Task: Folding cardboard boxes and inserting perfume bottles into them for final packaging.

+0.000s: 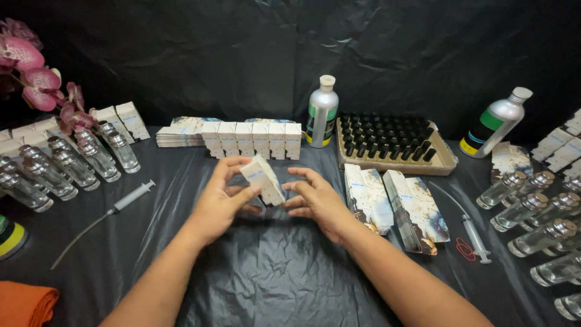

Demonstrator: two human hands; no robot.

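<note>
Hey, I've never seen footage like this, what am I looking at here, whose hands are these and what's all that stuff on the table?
This is one picture from a camera worn on a person's head, looking down at their own bare hands. The left hand and right hand together hold a small white carton above a table covered in black plastic sheet. Behind it stands a row of folded cartons; flat carton stacks lie at right. Clear glass bottles lie on both sides, with a syringe, a tray of black caps and two silver bottles.
</note>
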